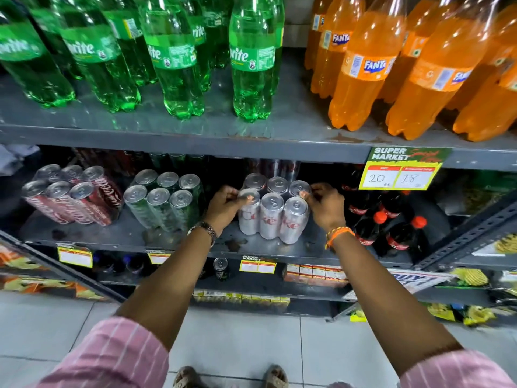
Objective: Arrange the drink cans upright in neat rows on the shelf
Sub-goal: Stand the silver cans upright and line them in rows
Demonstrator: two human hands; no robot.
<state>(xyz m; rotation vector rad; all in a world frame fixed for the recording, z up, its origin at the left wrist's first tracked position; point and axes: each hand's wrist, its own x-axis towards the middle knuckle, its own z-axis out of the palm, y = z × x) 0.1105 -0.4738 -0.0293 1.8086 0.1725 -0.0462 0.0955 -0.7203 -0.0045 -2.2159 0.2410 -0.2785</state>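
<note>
Several silver cans (270,217) stand upright in two rows on the grey middle shelf (134,233). My left hand (223,205) grips the front left silver can at its top. My right hand (324,205) pinches the top rim of the right-hand silver can in the back row, against the block's right side. Left of them stand a block of green cans (165,203) and a block of red cola cans (72,200), each in two neat rows.
Dark cola bottles (386,219) crowd the shelf just right of my right hand. Green bottles (173,51) and orange bottles (391,74) fill the shelf above. A price tag (400,170) hangs from its edge. Lower shelves hold a lone can (221,266) and small cartons.
</note>
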